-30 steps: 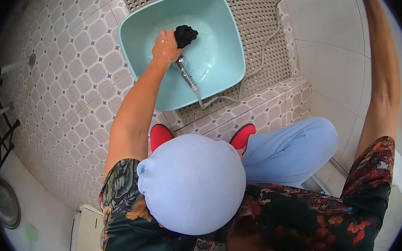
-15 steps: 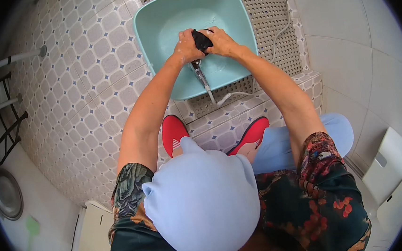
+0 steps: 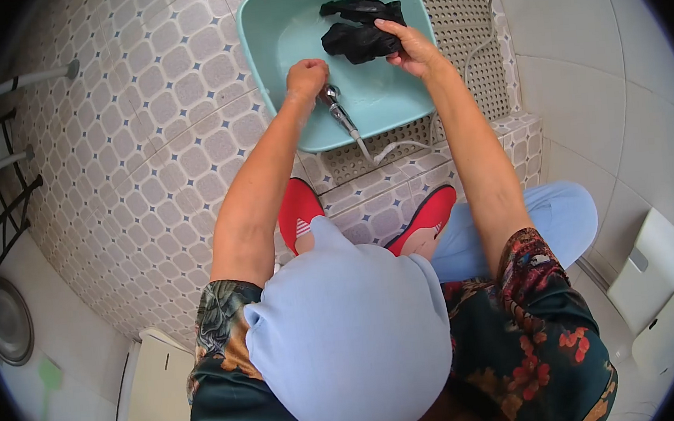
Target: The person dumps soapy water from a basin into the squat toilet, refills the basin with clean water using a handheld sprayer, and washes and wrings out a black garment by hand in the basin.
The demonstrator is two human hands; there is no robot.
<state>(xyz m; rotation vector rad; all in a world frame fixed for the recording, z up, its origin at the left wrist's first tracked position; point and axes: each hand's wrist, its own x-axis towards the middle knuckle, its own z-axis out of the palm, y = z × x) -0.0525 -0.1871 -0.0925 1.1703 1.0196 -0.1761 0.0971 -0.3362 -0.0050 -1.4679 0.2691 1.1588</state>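
Observation:
A light teal basin (image 3: pixel 376 104) lies ahead of my feet. My right hand (image 3: pixel 413 48) grips the right side of a wet black cloth (image 3: pixel 359 42) with thumb and fingers, and the cloth spreads out over the basin. Over the basin's left part, my left hand (image 3: pixel 308 78) is closed beside the head of a metal hand shower (image 3: pixel 339 114); what its fingers hold, if anything, is hidden. The shower's pale hose bends over the basin's near rim.
Under the basin is a perforated mat (image 3: pixel 460 11), with the hose (image 3: pixel 490 40) crossing it. Two red shoes (image 3: pixel 300 209) stand on the tiles. A dark metal rack (image 3: pixel 5 213) is at the left, and a white folded seat (image 3: pixel 650 269) at the lower right.
My right hand came from the far right to the black cloth and then pulled it up and right, away from my left hand. The cloth has opened from a bunch.

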